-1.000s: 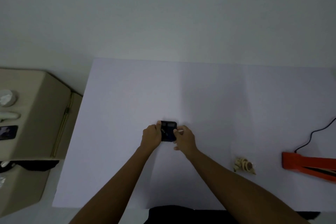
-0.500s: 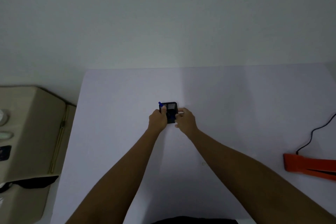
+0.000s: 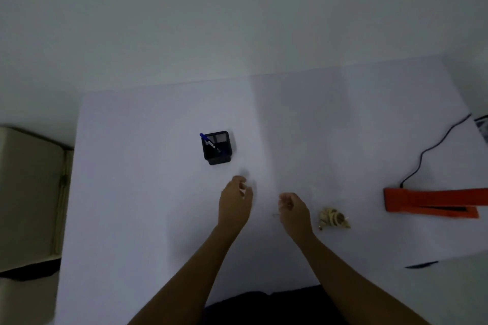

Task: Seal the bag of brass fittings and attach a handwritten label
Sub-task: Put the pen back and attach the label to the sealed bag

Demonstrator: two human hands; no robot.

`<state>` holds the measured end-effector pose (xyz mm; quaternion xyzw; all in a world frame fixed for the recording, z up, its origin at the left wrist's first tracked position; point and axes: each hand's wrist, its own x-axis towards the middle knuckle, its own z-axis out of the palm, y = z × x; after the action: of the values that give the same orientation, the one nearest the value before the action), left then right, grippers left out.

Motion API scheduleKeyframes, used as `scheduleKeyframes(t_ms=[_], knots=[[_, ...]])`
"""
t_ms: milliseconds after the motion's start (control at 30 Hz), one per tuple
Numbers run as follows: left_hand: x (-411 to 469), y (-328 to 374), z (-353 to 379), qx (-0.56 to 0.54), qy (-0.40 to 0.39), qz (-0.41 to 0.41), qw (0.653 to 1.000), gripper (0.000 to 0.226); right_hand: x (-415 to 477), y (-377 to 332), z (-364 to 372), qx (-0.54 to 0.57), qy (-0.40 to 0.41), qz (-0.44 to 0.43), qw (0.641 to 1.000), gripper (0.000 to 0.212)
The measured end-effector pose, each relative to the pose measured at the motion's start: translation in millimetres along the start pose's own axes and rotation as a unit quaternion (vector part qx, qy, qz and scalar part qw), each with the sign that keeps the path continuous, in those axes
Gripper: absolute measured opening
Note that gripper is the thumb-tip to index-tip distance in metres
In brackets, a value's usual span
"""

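A small bag of brass fittings (image 3: 334, 217) lies crumpled on the white table (image 3: 158, 219), just right of my right hand (image 3: 293, 210). That hand's fingers are curled, and I cannot make out anything in them. My left hand (image 3: 235, 202) hovers over the table's middle, its fingertips pinched on a small white slip (image 3: 242, 188). Behind both hands, a black mesh pen holder (image 3: 218, 148) stands free of them with a blue pen (image 3: 208, 140) leaning in it.
An orange heat sealer (image 3: 433, 202) with a black cable (image 3: 433, 149) lies at the right. A beige case (image 3: 29, 192) sits beyond the table's left edge. A dark pen-like object (image 3: 421, 264) rests at the front right edge. A pale wall rises behind the table.
Both hands have let go of the pen holder and drawn back toward me. The holder now stands alone with the pen in it. The bag of fittings is back in view.
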<state>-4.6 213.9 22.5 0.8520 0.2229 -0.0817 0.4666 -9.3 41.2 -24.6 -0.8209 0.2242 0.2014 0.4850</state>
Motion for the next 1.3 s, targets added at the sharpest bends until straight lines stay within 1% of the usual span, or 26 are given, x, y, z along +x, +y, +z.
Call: scheduleKeyframes(t_ms=[100,167,233,433,567,667,767,833,1100,1300], knots=[[-22,-13,36,0.037,-0.09,-0.038,0.995,0.015,-8,26,-17,-0.021,0.01,0.011,1.0,0.021],[-33,-17,55,0.054,-0.119,-0.053,0.99,0.014,-7,36,-26,-0.02,0.004,0.014,1.0,0.027],[-39,-18,69,0.059,-0.128,-0.052,0.989,0.012,-5,45,-32,-0.02,-0.01,0.01,1.0,0.03],[-42,-16,94,0.078,-0.115,-0.03,0.99,0.008,2,59,-40,-0.007,-0.057,-0.002,0.998,0.031],[-42,-15,106,0.11,-0.107,-0.017,0.988,0.005,6,59,-44,0.014,-0.095,0.005,0.995,0.029],[-45,-12,113,0.146,-0.108,-0.008,0.983,0.014,10,61,-48,0.025,-0.11,0.004,0.994,0.03],[-49,-13,120,0.185,-0.1,0.004,0.978,0.028,12,62,-52,0.02,-0.123,0.002,0.992,0.031],[-50,-13,123,0.193,-0.091,0.0,0.977,0.031,13,64,-55,0.016,-0.129,-0.003,0.992,0.03],[-43,-8,130,0.195,-0.073,-0.019,0.978,0.022,20,68,-62,-0.007,-0.147,-0.017,0.989,0.033],[-43,-14,130,0.179,-0.082,0.0,0.98,0.013,20,70,-59,-0.016,-0.166,-0.016,0.986,0.034]])
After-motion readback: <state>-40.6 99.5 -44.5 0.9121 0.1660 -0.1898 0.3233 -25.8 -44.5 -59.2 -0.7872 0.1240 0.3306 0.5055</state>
